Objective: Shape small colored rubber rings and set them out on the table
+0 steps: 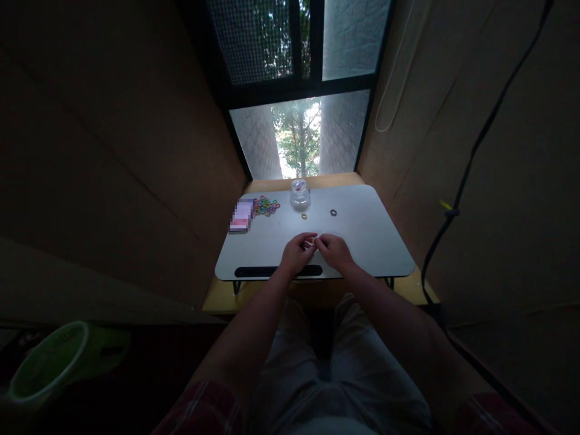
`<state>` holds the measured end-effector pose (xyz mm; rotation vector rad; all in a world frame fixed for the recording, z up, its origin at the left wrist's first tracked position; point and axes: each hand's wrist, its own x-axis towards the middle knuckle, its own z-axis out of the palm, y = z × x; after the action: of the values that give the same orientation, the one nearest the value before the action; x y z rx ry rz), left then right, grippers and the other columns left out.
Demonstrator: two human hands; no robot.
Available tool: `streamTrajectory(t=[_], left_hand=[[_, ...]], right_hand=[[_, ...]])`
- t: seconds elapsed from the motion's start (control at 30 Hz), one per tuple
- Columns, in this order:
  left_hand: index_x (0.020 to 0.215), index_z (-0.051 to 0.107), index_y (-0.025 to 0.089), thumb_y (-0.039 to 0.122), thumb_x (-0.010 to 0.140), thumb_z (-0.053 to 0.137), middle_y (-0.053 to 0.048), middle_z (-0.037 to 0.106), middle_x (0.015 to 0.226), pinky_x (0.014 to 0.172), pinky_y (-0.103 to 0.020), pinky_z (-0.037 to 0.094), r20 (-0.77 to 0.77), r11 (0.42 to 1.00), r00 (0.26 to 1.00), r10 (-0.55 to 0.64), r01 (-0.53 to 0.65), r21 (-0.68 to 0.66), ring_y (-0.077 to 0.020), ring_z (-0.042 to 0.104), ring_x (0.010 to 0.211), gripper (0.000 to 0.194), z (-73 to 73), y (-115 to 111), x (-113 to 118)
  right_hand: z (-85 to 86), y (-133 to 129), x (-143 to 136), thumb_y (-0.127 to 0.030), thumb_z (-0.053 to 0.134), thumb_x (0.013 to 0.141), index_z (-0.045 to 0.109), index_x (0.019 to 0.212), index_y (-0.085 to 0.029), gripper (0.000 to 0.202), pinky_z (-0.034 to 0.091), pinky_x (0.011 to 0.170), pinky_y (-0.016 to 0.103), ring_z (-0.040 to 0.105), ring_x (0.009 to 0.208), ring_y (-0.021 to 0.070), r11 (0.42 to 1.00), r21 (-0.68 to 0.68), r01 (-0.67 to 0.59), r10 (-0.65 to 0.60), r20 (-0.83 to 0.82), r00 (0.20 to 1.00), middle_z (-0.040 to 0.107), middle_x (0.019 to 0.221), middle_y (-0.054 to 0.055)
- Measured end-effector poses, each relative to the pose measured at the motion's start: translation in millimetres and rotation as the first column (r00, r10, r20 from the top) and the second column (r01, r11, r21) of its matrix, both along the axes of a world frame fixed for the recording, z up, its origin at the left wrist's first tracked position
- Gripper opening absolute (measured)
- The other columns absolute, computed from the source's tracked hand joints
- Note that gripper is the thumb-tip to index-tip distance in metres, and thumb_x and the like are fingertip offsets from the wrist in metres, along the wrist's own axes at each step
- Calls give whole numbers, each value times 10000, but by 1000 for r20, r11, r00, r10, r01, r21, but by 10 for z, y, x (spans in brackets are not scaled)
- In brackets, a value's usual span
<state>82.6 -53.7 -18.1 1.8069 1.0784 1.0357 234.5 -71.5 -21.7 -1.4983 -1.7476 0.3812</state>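
My left hand (296,252) and my right hand (334,251) meet over the front middle of a white lap table. Between their fingertips is a small yellow hair tie (313,241), partly hidden; both hands appear to pinch it. Just beyond them a yellowish hair tie (304,216) lies on the tabletop, and a dark hair tie (333,212) rests farther right. A clear plastic jar (299,194) stands near the table's back edge. Back left, a pile of many-coloured hair ties (266,206) is heaped beside a phone (241,215).
The white lap table (376,241) has a black slot (254,272) along its front edge and stands on a wooden surface (417,287). A window (299,133) is behind it. A black cable (471,157) hangs at right; a green bin (49,362) is at lower left.
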Motion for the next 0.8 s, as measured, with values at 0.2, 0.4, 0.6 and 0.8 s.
streamTrajectory(t=[0.2, 0.4, 0.6, 0.8], left_hand=[[1116, 644, 196, 338, 753, 662, -17, 644, 824, 575, -202, 446, 78, 997, 996, -44, 50, -67, -68, 530, 595, 389, 0, 0, -33], [1054, 652, 175, 367, 764, 648, 4, 615, 734, 567, -203, 424, 65, 999, 997, -29, 32, -42, -76, 501, 590, 348, 18, -7, -35], [908, 670, 172, 371, 789, 610, 9, 629, 729, 637, -220, 433, 17, 998, 998, 57, -57, -14, -92, 525, 645, 240, 5, 9, -19], [794, 653, 167, 423, 794, 596, 20, 598, 652, 588, -223, 394, -33, 993, 993, 114, -115, -2, -96, 504, 600, 262, -28, 23, -23]], right_hand=[[17, -7, 4, -379, 475, 883, 642, 653, -180, 346, 298, 563, 237, 472, 572, 116, 1000, 6, 7, -7, -20, 1000, 578, 595, -3], [17, -3, 0, -404, 510, 860, 644, 670, -181, 323, 307, 555, 235, 481, 569, 113, 999, -36, 31, -34, -64, 997, 574, 595, -8], [-2, -3, -2, -377, 496, 864, 621, 658, -183, 310, 324, 563, 239, 481, 572, 116, 1000, -3, 22, -22, -51, 998, 568, 598, -4], [12, -55, 4, -255, 530, 800, 640, 923, -187, 178, 373, 563, 230, 495, 553, 106, 999, -12, -29, 27, -148, 989, 600, 670, -13]])
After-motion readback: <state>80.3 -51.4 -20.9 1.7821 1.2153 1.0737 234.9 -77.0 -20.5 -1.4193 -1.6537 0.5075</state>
